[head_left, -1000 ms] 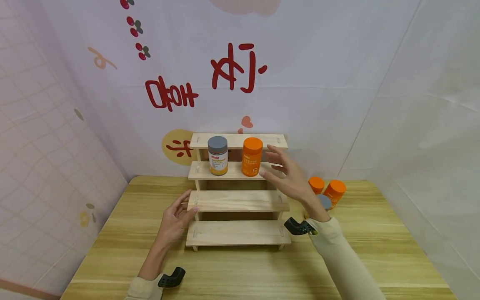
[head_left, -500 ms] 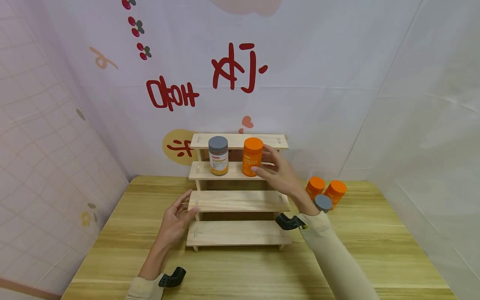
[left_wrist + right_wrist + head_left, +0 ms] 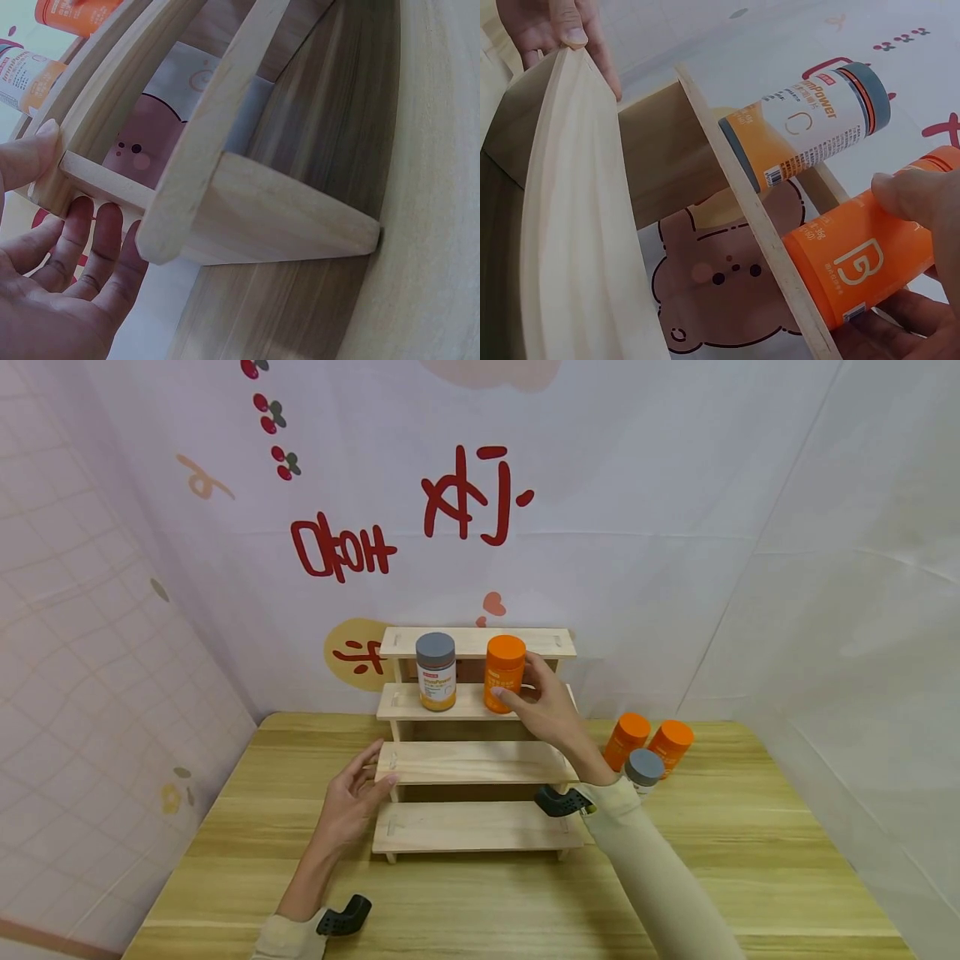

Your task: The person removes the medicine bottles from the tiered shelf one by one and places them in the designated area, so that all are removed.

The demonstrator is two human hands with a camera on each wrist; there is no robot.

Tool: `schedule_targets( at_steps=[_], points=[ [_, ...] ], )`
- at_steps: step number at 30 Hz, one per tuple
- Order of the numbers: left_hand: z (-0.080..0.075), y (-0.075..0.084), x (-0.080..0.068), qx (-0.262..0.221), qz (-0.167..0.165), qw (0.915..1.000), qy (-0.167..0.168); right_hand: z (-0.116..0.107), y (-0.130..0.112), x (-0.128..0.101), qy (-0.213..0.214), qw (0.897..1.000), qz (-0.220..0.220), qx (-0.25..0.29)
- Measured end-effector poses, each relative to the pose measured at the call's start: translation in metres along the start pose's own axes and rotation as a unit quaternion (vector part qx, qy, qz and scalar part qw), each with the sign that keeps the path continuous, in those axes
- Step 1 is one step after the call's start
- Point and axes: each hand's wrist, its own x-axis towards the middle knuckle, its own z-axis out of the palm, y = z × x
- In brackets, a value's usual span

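A stepped wooden display rack (image 3: 476, 762) stands on the table. On its second tier from the top sit two upright supplement bottles: a white-and-yellow one with a grey cap (image 3: 437, 672) and an orange one (image 3: 505, 675) to its right. My right hand (image 3: 551, 710) grips the orange bottle, thumb on the front and fingers round its right and far side. In the right wrist view its base meets the board. My left hand (image 3: 351, 797) pinches the left end of the tier below; in the left wrist view the thumb (image 3: 30, 156) lies on top and the fingers beneath.
Right of the rack, two orange bottles (image 3: 672, 745) and a grey-capped bottle (image 3: 643, 767) stand close together on the wooden table (image 3: 720, 860). A printed cloth backdrop (image 3: 637, 527) hangs behind the rack, and another covers the left side.
My right hand has moved left to the orange bottle and closed round it. The bottle stays in the same place on its tier. My left hand has kept its hold on the rack.
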Motion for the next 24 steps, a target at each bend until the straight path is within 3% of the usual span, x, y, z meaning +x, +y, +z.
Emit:
schedule_targets(
  at_steps=[24],
  points=[
    [0.0002, -0.0007, 0.0009, 0.003, 0.0, 1.0, 0.008, -0.0046, -0.0025, -0.008, 0.017, 1.0, -0.015, -0.006]
  ],
)
